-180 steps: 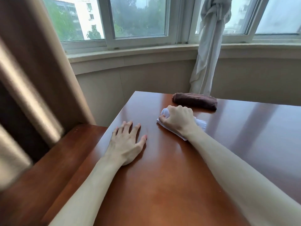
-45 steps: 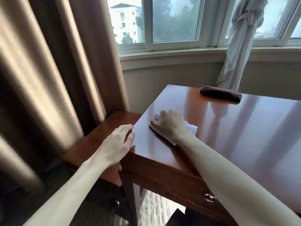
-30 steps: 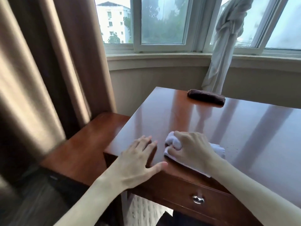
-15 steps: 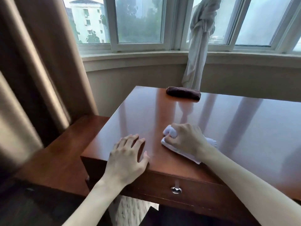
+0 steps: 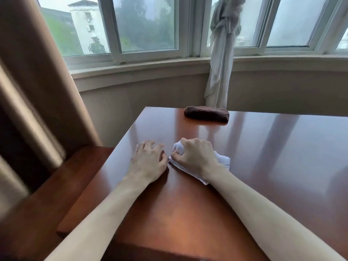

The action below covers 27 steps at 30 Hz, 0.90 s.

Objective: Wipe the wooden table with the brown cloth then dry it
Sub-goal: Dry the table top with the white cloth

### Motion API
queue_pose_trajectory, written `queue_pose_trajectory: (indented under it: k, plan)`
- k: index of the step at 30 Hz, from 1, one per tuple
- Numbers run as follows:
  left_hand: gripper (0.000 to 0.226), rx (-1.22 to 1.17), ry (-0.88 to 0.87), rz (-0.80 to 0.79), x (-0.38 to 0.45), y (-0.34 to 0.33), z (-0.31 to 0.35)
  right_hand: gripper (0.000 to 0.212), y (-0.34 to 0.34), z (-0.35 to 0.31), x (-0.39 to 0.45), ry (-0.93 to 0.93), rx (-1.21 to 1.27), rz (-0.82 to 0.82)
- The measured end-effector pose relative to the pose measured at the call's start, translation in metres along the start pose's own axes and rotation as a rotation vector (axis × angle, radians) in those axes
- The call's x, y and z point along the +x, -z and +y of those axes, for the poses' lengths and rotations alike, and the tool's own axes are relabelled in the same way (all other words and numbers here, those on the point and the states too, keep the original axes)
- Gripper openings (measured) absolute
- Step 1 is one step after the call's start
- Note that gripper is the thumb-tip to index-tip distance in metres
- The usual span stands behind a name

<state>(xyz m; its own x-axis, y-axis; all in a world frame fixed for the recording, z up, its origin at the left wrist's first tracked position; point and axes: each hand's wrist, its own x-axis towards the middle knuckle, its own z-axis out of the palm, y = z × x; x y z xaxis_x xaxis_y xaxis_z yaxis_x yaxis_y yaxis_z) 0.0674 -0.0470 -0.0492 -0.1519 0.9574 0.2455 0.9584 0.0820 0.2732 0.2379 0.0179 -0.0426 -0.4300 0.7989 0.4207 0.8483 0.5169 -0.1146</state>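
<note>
The glossy wooden table (image 5: 273,157) fills the lower right of the head view. My right hand (image 5: 195,157) grips a bunched white cloth (image 5: 223,160) and presses it onto the tabletop near the left side. Just left of it, my left hand (image 5: 148,161) rests flat on the wood with its fingers relaxed, almost touching the cloth. The brown cloth (image 5: 207,113) lies rolled at the table's far edge, apart from both hands.
A lower wooden side surface (image 5: 62,189) adjoins the table on the left. Brown curtains (image 5: 28,91) hang at the left. A knotted pale curtain (image 5: 223,53) hangs at the window behind the brown cloth, above the curved sill (image 5: 141,72).
My right hand has slid the white cloth away from the front edge toward the table's middle. My left hand moved forward with it and now lies close beside the cloth. The camera has leaned in.
</note>
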Motion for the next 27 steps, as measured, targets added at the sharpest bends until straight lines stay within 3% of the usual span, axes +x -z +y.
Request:
queue_pose_trajectory:
  k: [4,11,19,23,25,27]
  plan:
    - [0.051,0.009,0.054,-0.043,0.051,-0.013,-0.018,0.044,-0.032,0.038,0.064,-0.024,0.012,0.071]
    - [0.062,0.05,0.086,-0.035,0.059,-0.031,-0.026,0.044,-0.065,0.093,0.143,-0.087,-0.055,0.077]
    - [0.055,0.081,0.103,-0.091,0.059,-0.023,-0.02,0.047,-0.021,0.056,0.06,0.079,0.021,-0.02]
    - [0.054,0.215,0.122,-0.246,0.062,-0.014,-0.005,0.018,0.012,0.054,-0.018,0.254,0.138,-0.007]
    - [0.047,0.225,0.139,-0.297,0.069,-0.006,0.009,0.02,0.021,0.073,-0.029,0.235,0.139,-0.012]
    - [0.044,0.191,0.093,-0.295,0.079,-0.002,0.026,0.015,0.029,0.101,-0.012,0.056,0.065,-0.058]
